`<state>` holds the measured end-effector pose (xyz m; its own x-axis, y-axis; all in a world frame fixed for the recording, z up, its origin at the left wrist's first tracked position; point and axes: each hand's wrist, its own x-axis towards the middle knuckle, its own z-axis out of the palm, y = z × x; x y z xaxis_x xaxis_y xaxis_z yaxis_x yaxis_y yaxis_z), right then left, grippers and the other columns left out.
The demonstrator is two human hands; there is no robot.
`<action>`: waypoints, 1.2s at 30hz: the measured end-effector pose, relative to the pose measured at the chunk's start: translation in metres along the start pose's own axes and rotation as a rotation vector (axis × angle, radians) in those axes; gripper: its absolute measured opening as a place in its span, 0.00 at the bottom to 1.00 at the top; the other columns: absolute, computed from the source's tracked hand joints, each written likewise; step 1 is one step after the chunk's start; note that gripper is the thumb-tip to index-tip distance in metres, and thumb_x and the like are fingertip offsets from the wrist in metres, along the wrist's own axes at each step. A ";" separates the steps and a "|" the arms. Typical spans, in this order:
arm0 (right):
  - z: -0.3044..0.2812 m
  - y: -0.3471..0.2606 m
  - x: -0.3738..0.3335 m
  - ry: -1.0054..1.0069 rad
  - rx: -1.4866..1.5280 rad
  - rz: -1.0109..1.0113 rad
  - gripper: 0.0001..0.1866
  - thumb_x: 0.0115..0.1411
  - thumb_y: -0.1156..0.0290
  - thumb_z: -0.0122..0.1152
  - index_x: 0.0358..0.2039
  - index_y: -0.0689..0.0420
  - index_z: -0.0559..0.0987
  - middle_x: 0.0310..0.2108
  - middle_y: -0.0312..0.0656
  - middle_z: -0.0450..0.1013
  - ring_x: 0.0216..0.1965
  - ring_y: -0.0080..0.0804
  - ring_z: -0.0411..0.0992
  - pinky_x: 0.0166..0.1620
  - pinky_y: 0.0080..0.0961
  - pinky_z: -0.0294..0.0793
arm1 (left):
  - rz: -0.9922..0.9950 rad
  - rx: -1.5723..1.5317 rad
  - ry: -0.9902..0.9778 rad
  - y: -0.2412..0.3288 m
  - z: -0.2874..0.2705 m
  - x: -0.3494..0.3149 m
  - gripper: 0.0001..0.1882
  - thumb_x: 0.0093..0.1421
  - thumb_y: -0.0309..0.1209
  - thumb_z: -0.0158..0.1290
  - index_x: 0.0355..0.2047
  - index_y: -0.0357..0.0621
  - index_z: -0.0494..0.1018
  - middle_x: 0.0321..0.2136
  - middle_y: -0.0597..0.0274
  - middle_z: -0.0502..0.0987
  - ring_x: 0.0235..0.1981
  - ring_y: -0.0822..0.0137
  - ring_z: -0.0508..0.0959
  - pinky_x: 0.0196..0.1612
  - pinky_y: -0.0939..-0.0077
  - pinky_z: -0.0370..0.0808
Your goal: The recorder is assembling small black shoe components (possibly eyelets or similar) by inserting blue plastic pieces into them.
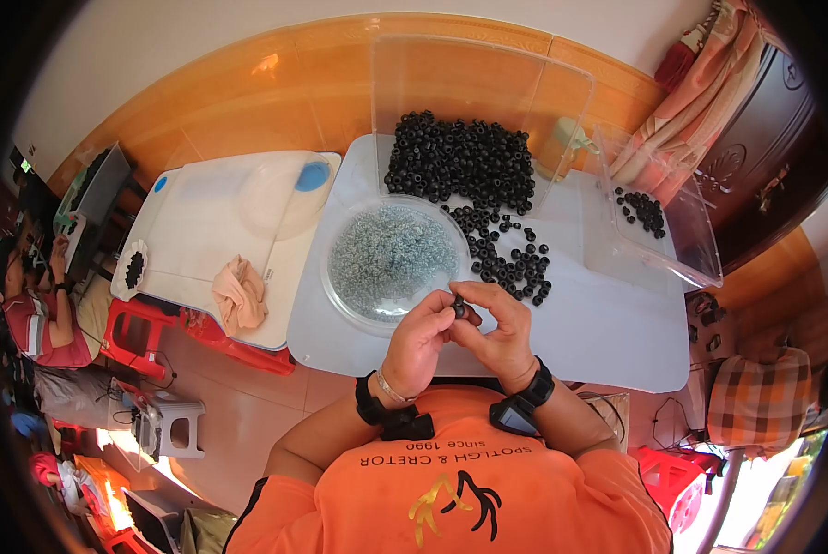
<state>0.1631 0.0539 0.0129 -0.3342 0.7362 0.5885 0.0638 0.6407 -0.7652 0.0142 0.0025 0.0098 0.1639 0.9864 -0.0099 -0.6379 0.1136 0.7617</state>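
My left hand (417, 340) and my right hand (499, 331) meet at the front edge of the table, both closed at the fingertips. Between them they pinch a small black ring-shaped piece (458, 307), partly hidden by the fingers. Just beyond my left hand lies a round clear dish (332, 294) filled with tiny pale blue-green beads (386, 254). Loose black pieces (515, 270) are scattered on the table beyond my right hand. They spread out from a dense heap of black pieces (465, 157) by a large clear plastic box (488, 78).
A second clear box (700, 258) at the right holds several black pieces (643, 212). Behind it stands a pale green mug (564, 148). On the white table at left lies a peach cloth (239, 294). Another person (54, 323) sits far left near red stools (137, 337).
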 end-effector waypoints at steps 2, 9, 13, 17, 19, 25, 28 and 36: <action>-0.001 0.001 0.000 -0.015 0.024 -0.005 0.24 0.47 0.80 0.72 0.47 0.58 0.81 0.45 0.46 0.80 0.44 0.39 0.79 0.47 0.30 0.78 | 0.001 0.024 -0.014 -0.001 -0.002 0.000 0.14 0.68 0.36 0.46 0.45 0.38 0.69 0.41 0.57 0.73 0.46 0.65 0.73 0.54 0.67 0.67; -0.004 0.000 0.004 -0.023 0.003 -0.088 0.21 0.47 0.81 0.72 0.44 0.58 0.82 0.44 0.45 0.80 0.43 0.39 0.79 0.45 0.29 0.79 | 0.038 0.128 -0.021 -0.004 -0.004 -0.002 0.15 0.69 0.36 0.44 0.47 0.37 0.69 0.41 0.59 0.73 0.46 0.68 0.72 0.54 0.70 0.67; -0.003 -0.008 0.003 -0.017 -0.052 -0.104 0.20 0.48 0.81 0.71 0.44 0.58 0.81 0.44 0.46 0.80 0.42 0.39 0.78 0.42 0.27 0.79 | 0.070 0.110 0.026 -0.006 0.004 -0.004 0.13 0.70 0.35 0.43 0.45 0.39 0.70 0.38 0.67 0.73 0.37 0.77 0.68 0.42 0.80 0.64; -0.004 -0.015 0.004 -0.015 -0.081 -0.094 0.21 0.48 0.80 0.71 0.44 0.59 0.81 0.44 0.46 0.80 0.43 0.40 0.78 0.42 0.28 0.79 | 0.105 0.178 0.024 -0.003 0.007 -0.004 0.13 0.69 0.37 0.44 0.44 0.41 0.71 0.36 0.70 0.74 0.33 0.81 0.65 0.37 0.83 0.60; -0.005 -0.015 0.006 -0.007 -0.110 -0.140 0.21 0.48 0.80 0.71 0.44 0.59 0.80 0.44 0.46 0.80 0.43 0.41 0.78 0.42 0.29 0.79 | 0.122 0.191 0.021 -0.002 0.008 -0.004 0.13 0.69 0.37 0.44 0.44 0.41 0.71 0.36 0.70 0.75 0.32 0.81 0.64 0.36 0.84 0.59; -0.003 -0.012 0.005 0.006 -0.116 -0.152 0.21 0.47 0.79 0.72 0.44 0.59 0.80 0.45 0.45 0.80 0.43 0.44 0.79 0.44 0.31 0.79 | 0.139 0.191 0.043 -0.003 0.010 -0.005 0.13 0.70 0.38 0.44 0.43 0.41 0.71 0.36 0.69 0.75 0.32 0.81 0.63 0.36 0.84 0.59; 0.000 -0.009 0.003 0.031 -0.133 -0.191 0.22 0.46 0.79 0.72 0.44 0.58 0.79 0.45 0.45 0.80 0.43 0.44 0.79 0.43 0.31 0.79 | 0.149 0.173 0.049 -0.004 0.011 -0.006 0.13 0.70 0.38 0.44 0.43 0.41 0.71 0.35 0.70 0.75 0.31 0.81 0.63 0.35 0.84 0.59; -0.001 -0.008 0.006 0.035 -0.197 -0.280 0.21 0.45 0.80 0.72 0.42 0.60 0.79 0.42 0.45 0.80 0.41 0.42 0.79 0.40 0.30 0.79 | 0.131 0.208 0.059 -0.002 0.011 -0.006 0.13 0.70 0.38 0.44 0.42 0.41 0.71 0.33 0.71 0.73 0.31 0.81 0.62 0.35 0.84 0.59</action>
<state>0.1617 0.0537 0.0230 -0.3323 0.5308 0.7796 0.1561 0.8462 -0.5096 0.0226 -0.0049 0.0159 0.0421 0.9970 0.0643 -0.4811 -0.0361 0.8759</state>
